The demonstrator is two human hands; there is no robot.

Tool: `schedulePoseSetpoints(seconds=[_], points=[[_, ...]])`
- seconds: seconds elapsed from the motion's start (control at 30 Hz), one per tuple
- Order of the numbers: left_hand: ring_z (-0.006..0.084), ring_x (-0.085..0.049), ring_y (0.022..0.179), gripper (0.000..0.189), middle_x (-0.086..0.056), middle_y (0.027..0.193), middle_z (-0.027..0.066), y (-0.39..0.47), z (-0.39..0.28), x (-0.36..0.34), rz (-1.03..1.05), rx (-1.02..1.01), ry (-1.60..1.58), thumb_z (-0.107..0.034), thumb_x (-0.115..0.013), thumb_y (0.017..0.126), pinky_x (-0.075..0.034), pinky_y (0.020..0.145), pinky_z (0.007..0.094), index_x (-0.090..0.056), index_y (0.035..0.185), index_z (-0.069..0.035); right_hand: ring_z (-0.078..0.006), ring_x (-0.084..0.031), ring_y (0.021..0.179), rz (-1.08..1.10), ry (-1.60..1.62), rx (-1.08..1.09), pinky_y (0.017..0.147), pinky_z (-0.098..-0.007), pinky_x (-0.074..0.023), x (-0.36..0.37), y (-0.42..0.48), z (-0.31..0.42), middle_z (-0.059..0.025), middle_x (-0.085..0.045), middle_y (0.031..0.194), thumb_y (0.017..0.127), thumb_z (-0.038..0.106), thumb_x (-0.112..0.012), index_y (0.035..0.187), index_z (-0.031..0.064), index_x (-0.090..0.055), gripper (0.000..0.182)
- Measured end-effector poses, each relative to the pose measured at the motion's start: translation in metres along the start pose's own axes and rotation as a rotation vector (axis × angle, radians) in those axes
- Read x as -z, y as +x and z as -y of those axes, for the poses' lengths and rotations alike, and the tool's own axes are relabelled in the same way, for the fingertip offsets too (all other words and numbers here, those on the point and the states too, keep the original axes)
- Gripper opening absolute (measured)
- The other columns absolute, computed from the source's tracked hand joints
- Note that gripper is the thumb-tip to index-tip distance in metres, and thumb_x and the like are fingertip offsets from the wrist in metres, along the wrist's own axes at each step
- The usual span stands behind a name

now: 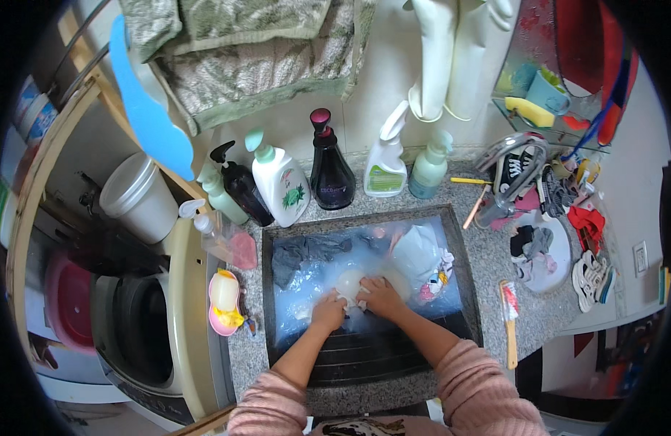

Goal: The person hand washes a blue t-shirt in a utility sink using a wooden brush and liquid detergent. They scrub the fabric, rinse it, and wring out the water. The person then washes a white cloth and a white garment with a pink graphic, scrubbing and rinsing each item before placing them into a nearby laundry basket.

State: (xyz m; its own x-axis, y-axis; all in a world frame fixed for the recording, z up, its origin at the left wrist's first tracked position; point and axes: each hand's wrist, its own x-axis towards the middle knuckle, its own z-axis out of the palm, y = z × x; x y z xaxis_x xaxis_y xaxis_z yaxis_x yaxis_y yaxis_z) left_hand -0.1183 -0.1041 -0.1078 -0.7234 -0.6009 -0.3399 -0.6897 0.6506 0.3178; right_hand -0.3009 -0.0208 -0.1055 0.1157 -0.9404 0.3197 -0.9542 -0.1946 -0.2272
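Note:
My left hand (329,312) and my right hand (380,296) are close together in a stone sink (466,272) of cloudy, bluish water, above its dark ribbed slope. Both grip a wet white cloth (357,301), part of which bulges up behind my fingers. Dark grey fabric (297,253) floats at the sink's back left. Toward the back right lie a pale cloth (417,248) and a small multicoloured piece (438,280). The water hides the lower part of the cloth in my hands.
Pump bottles (281,188) and a spray bottle (387,163) line the back ledge. A pink soap dish (225,305) sits left; a wooden-handled scrubbing brush (510,327) lies right. Beyond it are a faucet (504,201), a white basin (559,256) with small clothes, and shoes (586,283). An open washing machine (144,327) stands left.

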Motion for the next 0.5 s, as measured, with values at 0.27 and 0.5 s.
schedulePoseSetpoints(seconds=[0.27,0.5], points=[[0.0328,-0.057,0.100,0.029,-0.061,0.109,0.0130,0.036,0.009,0.012,0.183,0.102,-0.098,-0.027,-0.047,0.085,-0.045,0.085,0.0432,-0.060,0.109,-0.015,-0.0309,-0.060,0.091,0.406,0.243,-0.289,0.077,-0.0424,-0.0463,-0.033,0.021,-0.049,-0.0099,-0.063,0.090,0.078,0.016,-0.052,0.092,0.0170,-0.062,0.017],[0.0118,-0.055,0.061,0.034,-0.057,0.076,0.0055,-0.017,-0.022,0.192,-0.029,-0.050,-0.868,-0.020,-0.067,0.080,-0.045,0.055,0.0238,-0.047,0.098,-0.001,-0.0312,-0.056,0.096,0.214,0.239,-0.136,0.083,-0.0406,-0.0444,0.187,0.088,-0.016,-0.0126,-0.061,0.098,0.079,0.011,-0.052,0.096,0.0093,-0.064,0.021]])
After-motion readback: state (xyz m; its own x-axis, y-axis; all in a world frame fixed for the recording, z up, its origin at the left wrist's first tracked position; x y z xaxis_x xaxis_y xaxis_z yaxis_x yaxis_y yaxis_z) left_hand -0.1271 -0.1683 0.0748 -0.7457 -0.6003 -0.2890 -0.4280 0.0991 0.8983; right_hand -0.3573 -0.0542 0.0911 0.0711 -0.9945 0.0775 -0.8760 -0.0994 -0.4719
